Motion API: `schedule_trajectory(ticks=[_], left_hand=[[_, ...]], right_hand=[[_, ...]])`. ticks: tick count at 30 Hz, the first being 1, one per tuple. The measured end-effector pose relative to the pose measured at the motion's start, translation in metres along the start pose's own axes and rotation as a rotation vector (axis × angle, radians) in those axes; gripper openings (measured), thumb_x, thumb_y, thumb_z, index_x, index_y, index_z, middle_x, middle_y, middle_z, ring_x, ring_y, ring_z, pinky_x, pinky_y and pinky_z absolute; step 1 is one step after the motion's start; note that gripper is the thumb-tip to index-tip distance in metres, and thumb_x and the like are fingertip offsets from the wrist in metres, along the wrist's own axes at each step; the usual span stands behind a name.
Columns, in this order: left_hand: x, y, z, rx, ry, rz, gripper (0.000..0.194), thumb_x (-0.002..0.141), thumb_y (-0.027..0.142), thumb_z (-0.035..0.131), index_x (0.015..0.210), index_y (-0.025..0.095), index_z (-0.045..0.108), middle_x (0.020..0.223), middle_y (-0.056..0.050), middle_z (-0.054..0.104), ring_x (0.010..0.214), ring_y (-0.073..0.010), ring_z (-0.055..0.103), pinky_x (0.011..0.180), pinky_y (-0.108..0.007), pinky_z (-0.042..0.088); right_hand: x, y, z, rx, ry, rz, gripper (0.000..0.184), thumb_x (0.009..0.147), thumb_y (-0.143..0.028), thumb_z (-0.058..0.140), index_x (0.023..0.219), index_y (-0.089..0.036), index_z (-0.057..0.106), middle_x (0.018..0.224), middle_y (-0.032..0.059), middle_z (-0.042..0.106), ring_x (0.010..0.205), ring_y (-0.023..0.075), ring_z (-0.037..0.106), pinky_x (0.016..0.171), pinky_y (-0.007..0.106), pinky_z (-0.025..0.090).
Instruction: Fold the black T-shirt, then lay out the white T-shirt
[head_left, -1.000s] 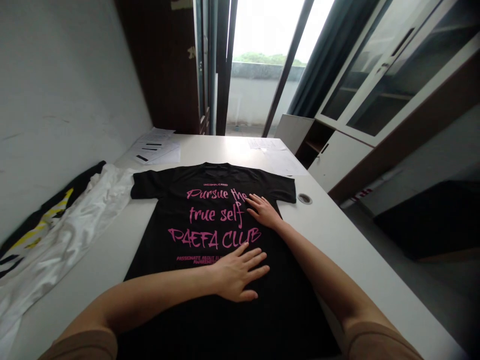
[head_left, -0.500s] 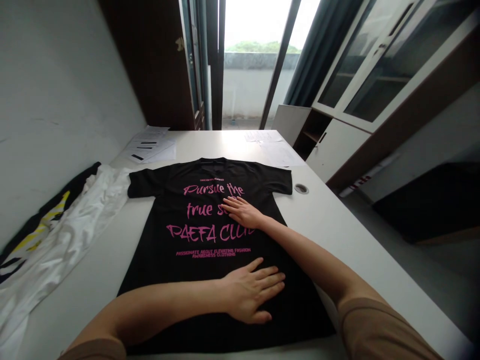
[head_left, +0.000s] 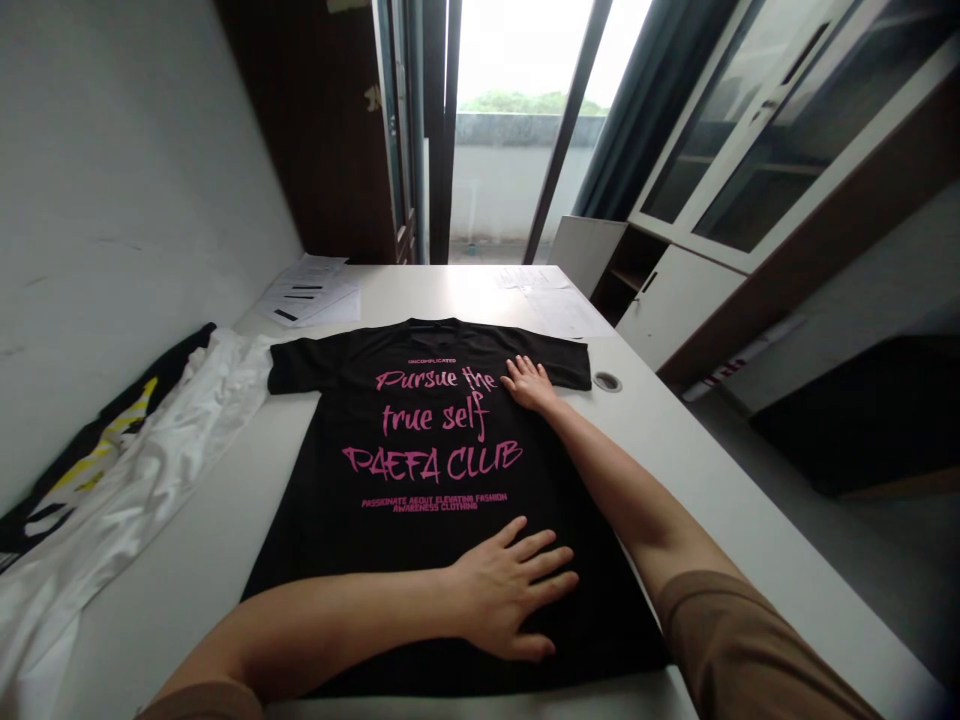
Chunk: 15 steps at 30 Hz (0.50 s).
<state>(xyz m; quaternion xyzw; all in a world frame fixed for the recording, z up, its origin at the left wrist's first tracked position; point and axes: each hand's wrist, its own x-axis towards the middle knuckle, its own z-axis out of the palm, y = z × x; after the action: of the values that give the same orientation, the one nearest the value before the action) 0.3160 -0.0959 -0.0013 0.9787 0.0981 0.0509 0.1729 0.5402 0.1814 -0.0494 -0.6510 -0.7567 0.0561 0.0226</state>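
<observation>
A black T-shirt (head_left: 435,540) with pink lettering lies spread out front side up, its neck toward the window and its hem toward me. My left hand (head_left: 510,590) rests on the lower right part of the shirt, palm down, fingers spread. Farther up, my right hand (head_left: 529,382) lies on the right chest area near the sleeve, palm down with its fingers extended. Neither hand grips the cloth. The lettering shows in full between the two hands.
The shirt lies on a white table (head_left: 712,530). White cloth (head_left: 180,440) and a black garment with yellow print (head_left: 105,440) are heaped at the left by the wall. Papers (head_left: 311,290) lie at the far left, more papers (head_left: 551,300) far right, near a round cable hole (head_left: 607,382).
My right hand has slid up and to the right across the shirt, uncovering the lettering. The left hand stays in about the same place, its fingers slightly more spread.
</observation>
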Motion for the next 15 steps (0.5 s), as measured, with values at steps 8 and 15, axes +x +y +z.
schedule_trajectory(ticks=[8,15], left_hand=[[0.0,-0.002,0.002,-0.031,-0.013,0.056,0.074,0.105,0.057,0.035,0.162,0.011,0.029,0.169,-0.012,0.028,0.159,-0.0279,0.016,0.129,-0.056,0.009],[0.003,-0.004,0.002,-0.05,-0.025,0.078,0.073,0.105,0.056,0.036,0.162,0.011,0.03,0.168,-0.013,0.03,0.159,-0.0277,0.019,0.129,-0.055,0.009]], right_hand=[[-0.032,-0.066,0.022,0.069,-0.021,-0.478,0.067,0.106,-0.063,0.028,0.165,-0.033,0.024,0.172,-0.001,0.014,0.159,0.0228,0.01,0.129,0.046,0.006],[0.005,-0.025,0.0,0.024,-0.072,-0.07,0.077,0.105,-0.065,0.026,0.166,-0.019,0.021,0.172,0.0099,0.01,0.159,0.0268,0.007,0.128,0.05,0.008]])
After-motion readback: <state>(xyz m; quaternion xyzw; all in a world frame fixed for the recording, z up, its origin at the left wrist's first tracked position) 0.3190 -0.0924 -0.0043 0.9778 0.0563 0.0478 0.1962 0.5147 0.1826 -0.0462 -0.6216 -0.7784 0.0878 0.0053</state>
